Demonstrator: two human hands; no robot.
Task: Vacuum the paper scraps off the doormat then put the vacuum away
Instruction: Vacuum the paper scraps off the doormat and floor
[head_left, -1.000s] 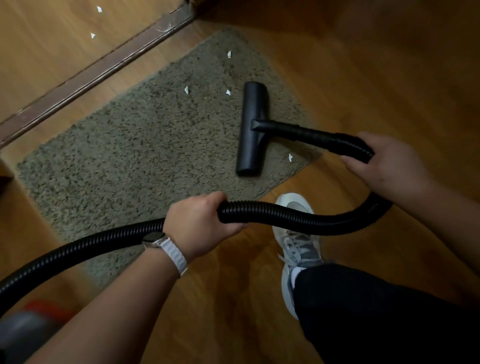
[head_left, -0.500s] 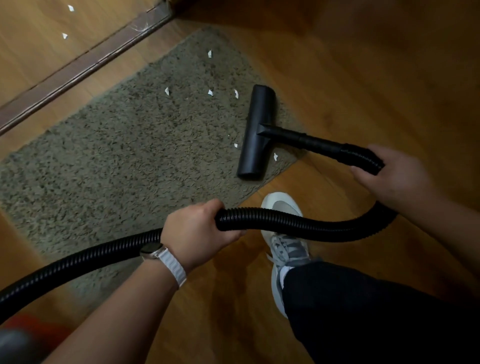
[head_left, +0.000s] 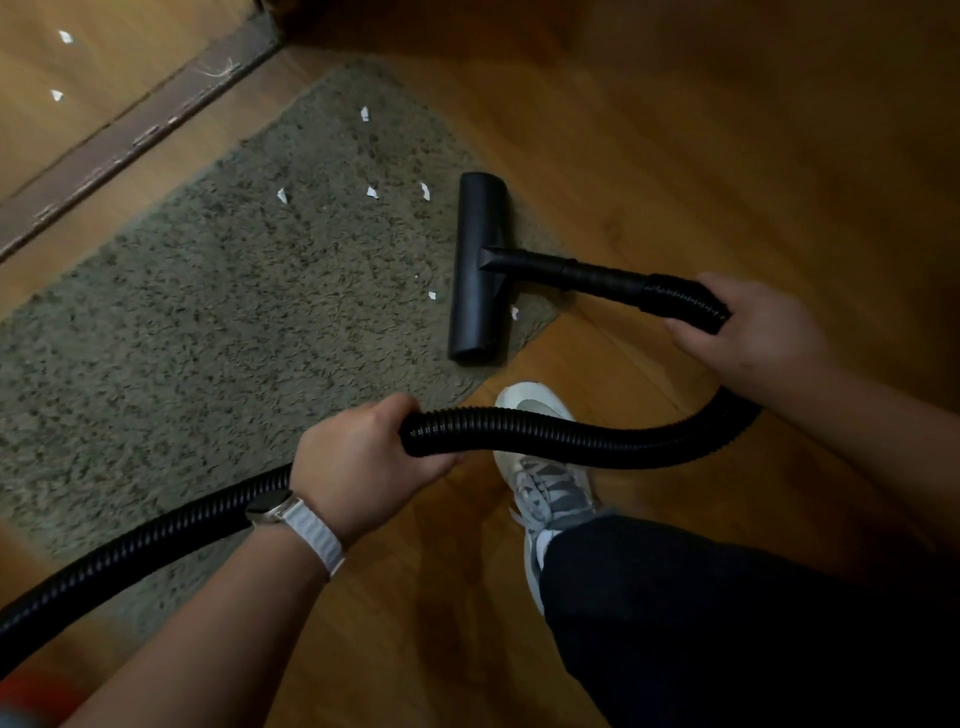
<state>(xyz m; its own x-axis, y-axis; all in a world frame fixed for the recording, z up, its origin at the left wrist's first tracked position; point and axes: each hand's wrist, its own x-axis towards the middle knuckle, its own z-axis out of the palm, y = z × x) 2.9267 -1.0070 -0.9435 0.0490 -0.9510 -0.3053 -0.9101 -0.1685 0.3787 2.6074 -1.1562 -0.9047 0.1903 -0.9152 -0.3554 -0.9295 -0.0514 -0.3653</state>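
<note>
A shaggy grey-green doormat (head_left: 208, 332) lies on the wooden floor. Several white paper scraps (head_left: 372, 193) are scattered over its right part. The black vacuum nozzle head (head_left: 478, 275) rests on the mat's right end, with one scrap (head_left: 514, 312) just behind it. My right hand (head_left: 753, 332) grips the ribbed black hose (head_left: 597, 436) where it meets the nozzle tube. My left hand (head_left: 363, 462), with a white-strapped watch, holds the hose further back. The hose loops between both hands and runs off to the lower left.
A dark door threshold (head_left: 130, 135) runs diagonally at the upper left, with two more scraps (head_left: 65, 36) on the floor beyond it. My foot in a grey-white sneaker (head_left: 545, 467) stands by the mat's near corner. A red blurred vacuum body (head_left: 26, 696) shows at the bottom left.
The nozzle head has slid back to the right toward the mat's end, uncovering more scraps on its left. Both hands keep their grip on the hose.
</note>
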